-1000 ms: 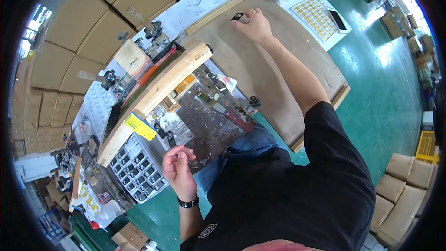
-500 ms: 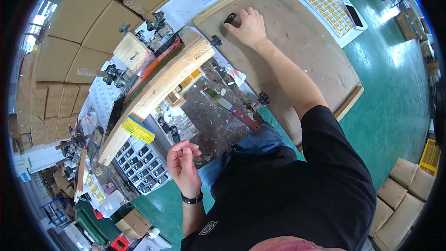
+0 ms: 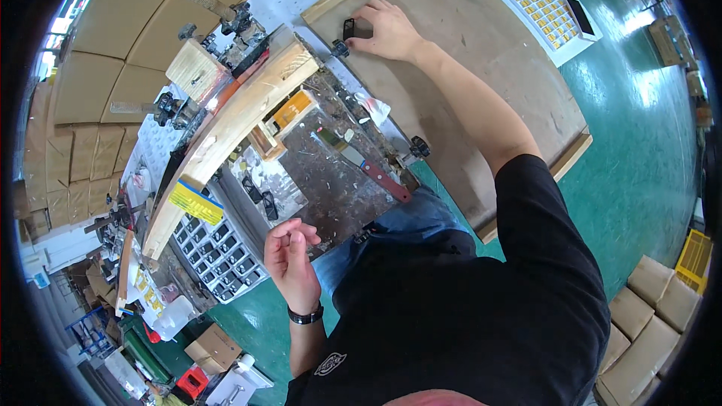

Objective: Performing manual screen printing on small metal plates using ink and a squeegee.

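My right hand point(image 3: 387, 30) is at the far left part of a brown board point(image 3: 466, 53). Its thumb and fingers close on opposite ends of a small black frame-like piece point(image 3: 348, 28). Nearer my body, my left hand point(image 3: 293, 259) hovers with curled fingers and thumb drawn in, and nothing shows in it. Beyond its fingertips, two similar black pieces point(image 3: 269, 205) lie on a pale plate point(image 3: 289, 189). To its left is a white tray point(image 3: 259, 277) with rows of black parts.
A curved wooden bar point(image 3: 226, 131) with a yellow-blue brush point(image 3: 197, 203) crosses the worktable point(image 3: 338, 210). On the table lies a red-handled knife point(image 3: 383, 180). Black clamp knobs point(image 3: 420, 147) stand by the board. A tray of yellow pieces point(image 3: 538, 7) is far right, cartons point(image 3: 113, 15) far left.
My right hand has moved left over the board, and the small black piece has shifted left with it. My left hand stays curled in nearly the same place. The whole view has shifted slightly.
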Motion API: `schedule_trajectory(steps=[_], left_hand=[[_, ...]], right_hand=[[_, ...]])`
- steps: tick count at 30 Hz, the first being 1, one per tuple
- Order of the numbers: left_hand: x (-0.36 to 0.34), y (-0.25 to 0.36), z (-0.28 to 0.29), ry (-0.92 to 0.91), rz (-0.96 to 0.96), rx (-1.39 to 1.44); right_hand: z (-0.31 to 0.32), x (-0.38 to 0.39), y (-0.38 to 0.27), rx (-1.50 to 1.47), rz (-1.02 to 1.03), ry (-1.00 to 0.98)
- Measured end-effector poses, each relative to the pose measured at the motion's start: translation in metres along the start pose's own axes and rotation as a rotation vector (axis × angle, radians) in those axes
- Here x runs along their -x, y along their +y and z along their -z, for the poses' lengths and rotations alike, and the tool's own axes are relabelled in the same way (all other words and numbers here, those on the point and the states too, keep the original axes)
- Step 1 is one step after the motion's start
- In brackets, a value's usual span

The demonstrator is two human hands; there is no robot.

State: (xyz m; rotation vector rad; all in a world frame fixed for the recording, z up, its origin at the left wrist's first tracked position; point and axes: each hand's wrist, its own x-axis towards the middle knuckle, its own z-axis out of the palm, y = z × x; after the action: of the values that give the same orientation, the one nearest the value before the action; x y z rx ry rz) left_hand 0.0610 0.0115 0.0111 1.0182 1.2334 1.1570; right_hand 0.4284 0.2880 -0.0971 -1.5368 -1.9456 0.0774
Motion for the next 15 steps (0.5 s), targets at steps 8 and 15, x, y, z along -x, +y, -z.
schedule_trajectory(steps=[8,15], left_hand=[[0.001,-0.002,-0.011,-0.03,-0.034,0.031],[0.004,-0.002,-0.003,-0.043,-0.03,0.059]], right_hand=[[0.007,0.005,-0.009,-0.058,-0.106,0.091],[0.008,0.008,-0.01,-0.125,-0.212,0.187]])
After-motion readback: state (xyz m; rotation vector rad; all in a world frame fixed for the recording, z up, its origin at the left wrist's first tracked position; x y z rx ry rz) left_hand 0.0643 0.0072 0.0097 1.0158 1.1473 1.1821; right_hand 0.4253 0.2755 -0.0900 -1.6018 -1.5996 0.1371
